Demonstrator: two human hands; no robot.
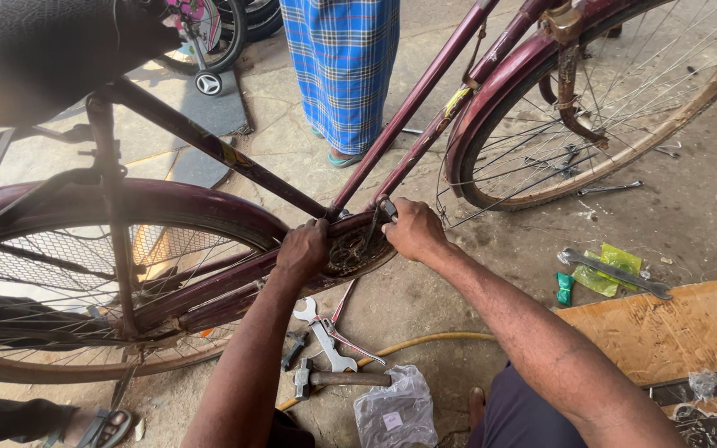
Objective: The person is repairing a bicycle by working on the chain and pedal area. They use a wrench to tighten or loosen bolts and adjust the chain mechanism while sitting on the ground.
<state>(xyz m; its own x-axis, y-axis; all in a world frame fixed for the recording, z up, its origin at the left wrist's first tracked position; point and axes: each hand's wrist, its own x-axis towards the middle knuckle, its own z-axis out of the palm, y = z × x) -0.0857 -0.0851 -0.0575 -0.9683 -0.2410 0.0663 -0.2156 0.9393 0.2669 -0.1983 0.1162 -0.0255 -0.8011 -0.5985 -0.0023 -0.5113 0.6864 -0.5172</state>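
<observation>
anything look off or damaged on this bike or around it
Loose spokes hang out of the front wheel, splayed across its rim instead of running to it. Wrenches and a hammer lie scattered on the ground. Both hands, left and right, grip at the chainring.

Bicycle frame (pixel 209 145): glossy maroon painted metal. Chainwheel (pixel 350 249): rusty, greasy metal. Hammer (pixel 338 379): dull steel. Floor (pixel 690 216): rough concrete.

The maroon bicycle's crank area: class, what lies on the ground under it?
A wrench, hammer, pliers, yellow hose and plastic bag. Both forearms cover some ground.
</observation>
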